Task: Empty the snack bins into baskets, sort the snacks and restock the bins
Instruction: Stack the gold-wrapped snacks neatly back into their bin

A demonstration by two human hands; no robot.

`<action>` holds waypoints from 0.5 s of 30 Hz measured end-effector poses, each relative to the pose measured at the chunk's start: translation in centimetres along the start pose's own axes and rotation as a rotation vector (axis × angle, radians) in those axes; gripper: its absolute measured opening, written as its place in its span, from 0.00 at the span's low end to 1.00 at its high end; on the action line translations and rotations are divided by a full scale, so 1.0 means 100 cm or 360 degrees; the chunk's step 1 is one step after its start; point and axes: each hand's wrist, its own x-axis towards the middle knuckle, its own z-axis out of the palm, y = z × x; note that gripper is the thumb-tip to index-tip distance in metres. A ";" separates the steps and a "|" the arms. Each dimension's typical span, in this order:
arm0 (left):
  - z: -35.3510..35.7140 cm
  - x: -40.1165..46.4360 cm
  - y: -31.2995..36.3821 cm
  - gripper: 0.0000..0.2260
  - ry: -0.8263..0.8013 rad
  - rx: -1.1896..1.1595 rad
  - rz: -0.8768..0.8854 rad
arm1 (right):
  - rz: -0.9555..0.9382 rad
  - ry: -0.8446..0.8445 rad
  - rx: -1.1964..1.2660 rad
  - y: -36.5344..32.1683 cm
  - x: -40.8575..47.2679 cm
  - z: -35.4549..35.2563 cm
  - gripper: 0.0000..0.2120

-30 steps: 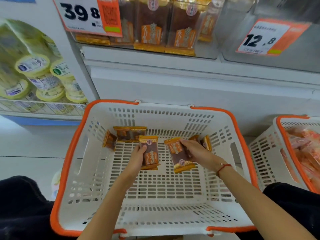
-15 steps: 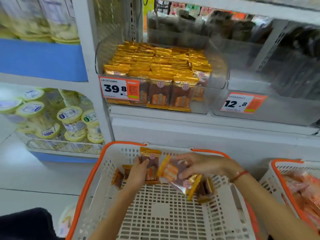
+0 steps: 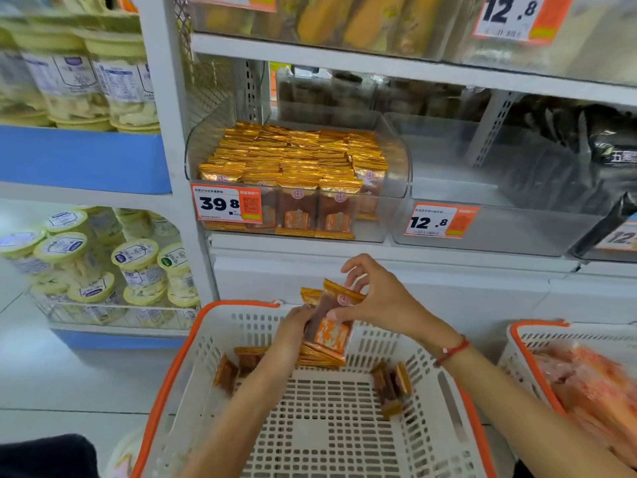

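Head view: snack stack (image 3: pixel 325 326) (both hands) now higher above basket (image 3: pixel 193 343).

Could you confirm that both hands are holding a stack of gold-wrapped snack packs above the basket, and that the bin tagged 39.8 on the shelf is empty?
Not quite: the head view shows the bin tagged 39.8 nearly full of gold-wrapped packs. The rest holds: the left hand and right hand hold a stack of snack packs above the basket.
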 end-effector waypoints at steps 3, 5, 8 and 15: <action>0.002 -0.002 0.000 0.16 0.0031 -0.0203 0.0041 | -0.0042 0.0357 0.0345 0.009 -0.005 0.021 0.16; 0.006 -0.006 0.004 0.18 0.0033 -0.0293 0.0102 | -0.0116 0.0414 0.0404 0.013 -0.007 0.030 0.14; 0.011 -0.007 0.020 0.21 -0.0097 -0.0319 0.0204 | -0.0226 0.0422 0.0340 0.003 -0.006 0.025 0.14; 0.030 -0.005 0.053 0.21 0.0072 -0.0325 0.0471 | -0.0231 0.0494 0.0641 -0.025 -0.010 0.020 0.29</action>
